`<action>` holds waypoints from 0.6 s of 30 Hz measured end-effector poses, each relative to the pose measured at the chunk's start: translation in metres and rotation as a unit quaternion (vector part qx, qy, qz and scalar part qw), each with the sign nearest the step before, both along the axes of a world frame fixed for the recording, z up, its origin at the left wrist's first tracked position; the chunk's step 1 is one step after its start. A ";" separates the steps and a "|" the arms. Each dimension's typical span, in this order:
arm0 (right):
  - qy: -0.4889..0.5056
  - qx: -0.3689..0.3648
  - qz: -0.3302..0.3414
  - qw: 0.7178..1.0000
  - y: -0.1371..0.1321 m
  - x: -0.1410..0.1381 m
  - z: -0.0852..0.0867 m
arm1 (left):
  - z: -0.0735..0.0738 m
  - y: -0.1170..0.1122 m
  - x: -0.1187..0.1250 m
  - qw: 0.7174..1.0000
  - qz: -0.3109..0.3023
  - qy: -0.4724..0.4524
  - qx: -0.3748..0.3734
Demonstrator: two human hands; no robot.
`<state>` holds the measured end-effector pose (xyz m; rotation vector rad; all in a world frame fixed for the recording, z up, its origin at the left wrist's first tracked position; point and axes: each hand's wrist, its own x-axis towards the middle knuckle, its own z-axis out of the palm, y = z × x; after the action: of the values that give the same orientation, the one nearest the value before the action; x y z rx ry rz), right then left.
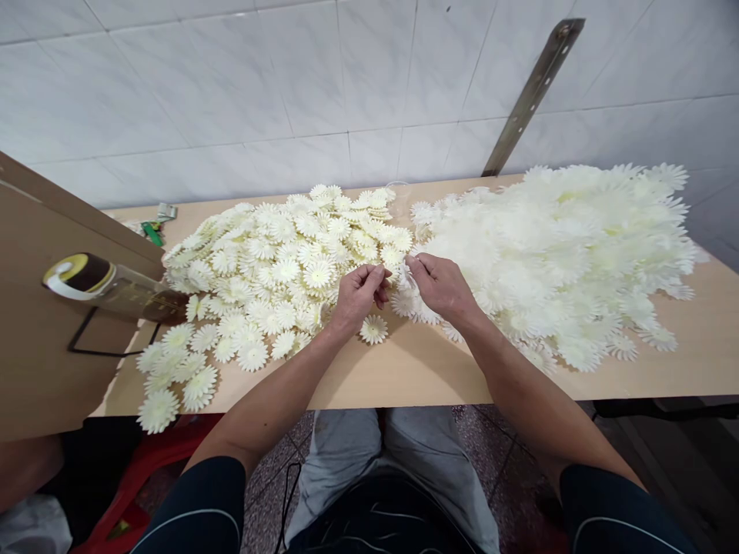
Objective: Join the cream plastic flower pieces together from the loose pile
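Observation:
Near the middle of the table, my left hand [362,295] is closed, its thumb and fingertips pressed together; whatever is between them is too small to make out. Just to its right, my right hand [442,285] pinches what looks like a thin white artificial flower [406,278] at its edge. A heap of cream artificial flowers [277,246] spreads out on the left, several of them with yellowish centres. On the right lies a larger heap of paler, thinner white flower pieces [577,261]. One single flower [374,329] rests flat on the table below my left hand.
The wooden table [427,377] runs along a tiled wall. At its left end a bottle with a yellow-and-dark lid [86,277] stands beside a brown panel [40,308]. A green object [153,232] lies behind the heap. A metal strip [534,96] leans against the wall.

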<state>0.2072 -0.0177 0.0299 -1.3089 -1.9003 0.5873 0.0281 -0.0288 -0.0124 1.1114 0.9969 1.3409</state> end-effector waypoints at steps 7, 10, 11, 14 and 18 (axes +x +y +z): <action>0.108 -0.037 -0.029 0.993 0.000 -0.004 -0.008 | 0.001 -0.003 0.001 1.000 -0.012 0.002 0.015; 0.106 -0.044 -0.030 0.993 0.001 -0.005 -0.010 | 0.001 -0.004 0.002 0.999 -0.010 0.010 0.030; 0.107 -0.047 -0.030 0.993 0.001 -0.005 -0.010 | 0.000 -0.004 0.002 0.999 -0.006 0.012 0.033; 0.108 -0.056 -0.029 0.992 0.000 -0.006 -0.010 | -0.003 -0.004 0.003 0.999 0.006 0.023 0.031; 0.098 -0.059 -0.021 0.993 -0.002 -0.009 -0.009 | -0.004 -0.003 0.003 0.999 0.010 0.040 0.033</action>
<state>0.1983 -0.0195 0.0206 -1.3112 -1.6960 0.7877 0.0314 -0.0318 -0.0168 1.2155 1.0311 1.3632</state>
